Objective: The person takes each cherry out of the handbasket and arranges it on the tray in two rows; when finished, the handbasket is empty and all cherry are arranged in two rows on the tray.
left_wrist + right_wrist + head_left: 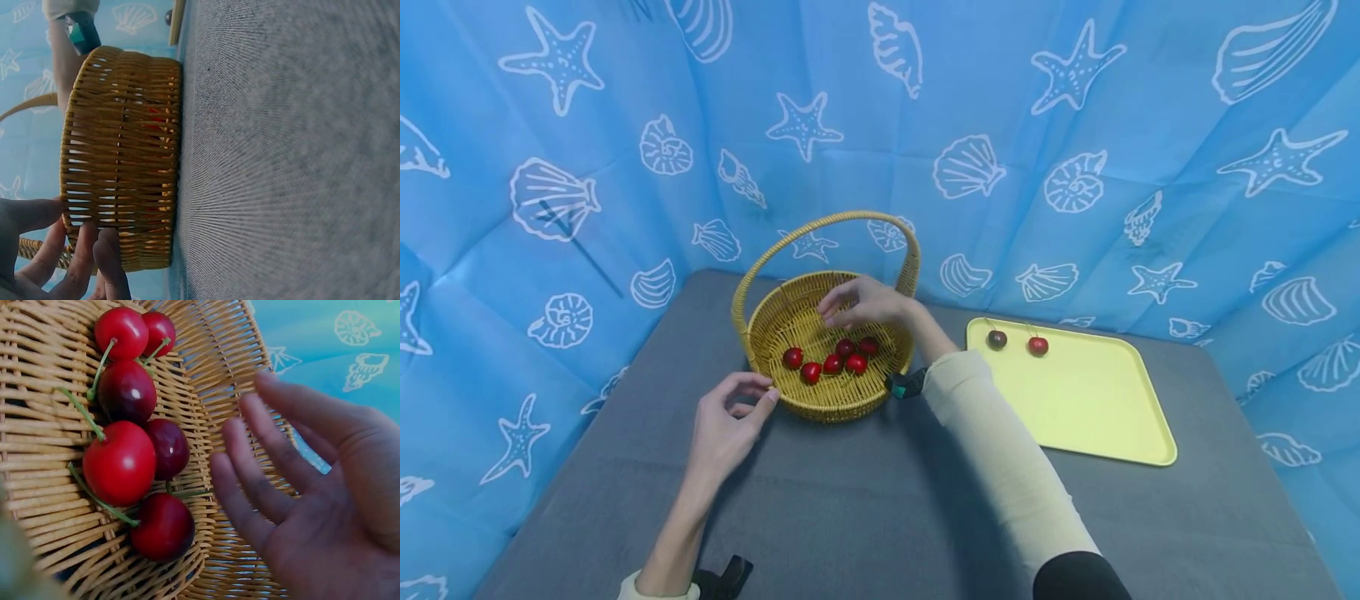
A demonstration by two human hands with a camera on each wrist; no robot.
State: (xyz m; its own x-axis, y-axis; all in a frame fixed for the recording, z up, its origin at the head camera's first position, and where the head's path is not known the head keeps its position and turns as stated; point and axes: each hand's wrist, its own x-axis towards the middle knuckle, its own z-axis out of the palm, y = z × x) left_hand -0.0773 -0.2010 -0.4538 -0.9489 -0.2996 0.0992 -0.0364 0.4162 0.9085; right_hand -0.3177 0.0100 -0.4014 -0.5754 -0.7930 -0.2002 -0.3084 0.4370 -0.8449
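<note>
A round wicker basket (820,408) with a tall arched handle stands toward the back of the table. Several red cherries (832,364) with green stems lie on its woven floor. My left hand (727,425) pinches the basket's near left rim; in the left wrist view the thumb (37,214) is at the rim and the other fingers lie against the outer wall. Inside the handle's arch, my right hand (867,302) hovers over the basket with loosely bent fingers. Nothing is in that hand, and in the right wrist view its fingertips are apart from the cherries (120,464).
To the right of the basket lies a yellow tray (1097,400) with a dark cherry (997,339) and a red cherry (1037,346) near its back edge. A grey cloth covers the table (850,517). Behind hangs a blue curtain (880,125) with white shells and starfish.
</note>
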